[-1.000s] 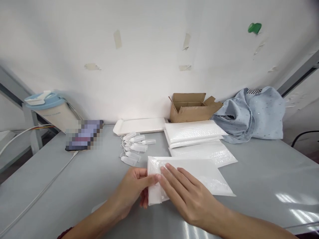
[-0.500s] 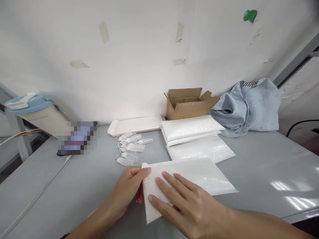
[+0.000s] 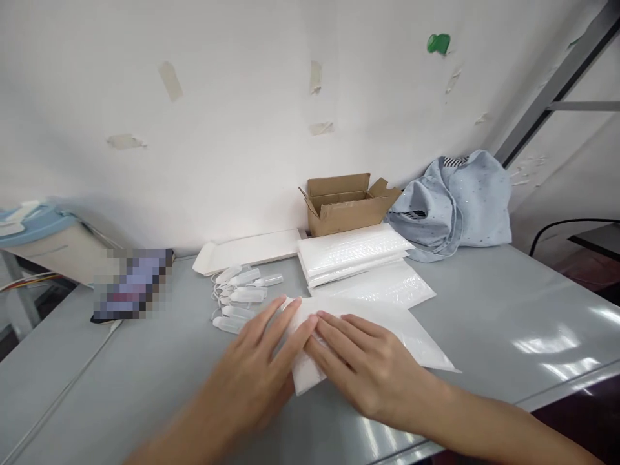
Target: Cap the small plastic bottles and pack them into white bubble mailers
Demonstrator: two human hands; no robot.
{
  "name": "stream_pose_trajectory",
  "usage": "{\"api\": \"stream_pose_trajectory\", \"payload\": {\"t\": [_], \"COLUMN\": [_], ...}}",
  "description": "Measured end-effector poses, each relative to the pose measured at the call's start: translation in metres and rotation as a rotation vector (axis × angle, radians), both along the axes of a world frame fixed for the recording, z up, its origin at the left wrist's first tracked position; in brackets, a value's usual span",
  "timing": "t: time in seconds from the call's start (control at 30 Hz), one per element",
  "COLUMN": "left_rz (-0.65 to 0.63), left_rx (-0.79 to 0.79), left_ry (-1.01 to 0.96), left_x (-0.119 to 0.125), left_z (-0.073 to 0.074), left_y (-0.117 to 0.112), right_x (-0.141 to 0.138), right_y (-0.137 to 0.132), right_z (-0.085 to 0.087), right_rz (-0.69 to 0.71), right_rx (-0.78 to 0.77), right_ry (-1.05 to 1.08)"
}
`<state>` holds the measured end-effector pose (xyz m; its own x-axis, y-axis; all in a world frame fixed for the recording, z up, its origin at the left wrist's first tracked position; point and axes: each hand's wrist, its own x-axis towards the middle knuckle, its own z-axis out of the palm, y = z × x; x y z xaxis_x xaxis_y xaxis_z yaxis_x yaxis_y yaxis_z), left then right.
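Observation:
A white padded bubble mailer lies slanted at the table's near side, under both hands. My left hand is closed over its left end with the fingers on top, and its thumb is hidden. Bunched fingers of my right hand press on the mailer's upper face, their tips meeting those of the left hand. Just beyond sits a cluster of small translucent plastic bottles with white loops. A stack of white bubble mailers rests behind, another mailer in front of it.
An open cardboard box stands against the wall, beside a light-blue cloth bag. A long white envelope lies left of the stack. Farther left are a blurred-out phone, its cable, and a tilted blue-lidded container.
My left hand has shifted from pinching the mailer's left edge to laying its fingers over the top. My right hand's fingers have drawn together. The camera view has swung right.

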<state>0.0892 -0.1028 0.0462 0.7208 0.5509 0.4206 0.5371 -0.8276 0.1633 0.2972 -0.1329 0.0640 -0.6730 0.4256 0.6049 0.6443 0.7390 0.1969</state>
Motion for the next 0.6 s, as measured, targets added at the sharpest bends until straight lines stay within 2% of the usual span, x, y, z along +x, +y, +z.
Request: {"api": "stream_pose_trajectory", "payload": {"t": [0.07,0.17,0.27,0.33,0.43,0.53,0.6], "left_rz": [0.032,0.096,0.149,0.124,0.049,0.025,0.049], "left_rx": [-0.077,-0.389,-0.797,-1.132,-1.54,-1.688,-1.724], "left_ry": [0.061,0.054,-0.176,-0.355,-0.485,-0.511,-0.521], "left_x": [0.009,0.022,0.034,0.042,0.055,0.066,0.071], "left_z": [0.002,0.012,0.026,0.032,0.034,0.027,0.02], "left_y": [0.001,0.007,0.012,0.013,0.015,0.018,0.023], "right_x": [0.001,0.01,0.033,0.054,0.084,0.105,0.112], "right_y": [0.001,0.006,0.017,0.024,0.029,0.036,0.044], "right_z": [0.003,0.008,0.015,0.022,0.033,0.036,0.033], "right_rz": [0.009,-0.058,-0.232,-0.321,-0.346,-0.352,-0.407], "right_rx": [-0.01,-0.054,-0.119,-0.219,-0.327,-0.489,-0.517], "right_ry": [0.02,0.038,0.097,0.132,0.213,0.314,0.352]}}
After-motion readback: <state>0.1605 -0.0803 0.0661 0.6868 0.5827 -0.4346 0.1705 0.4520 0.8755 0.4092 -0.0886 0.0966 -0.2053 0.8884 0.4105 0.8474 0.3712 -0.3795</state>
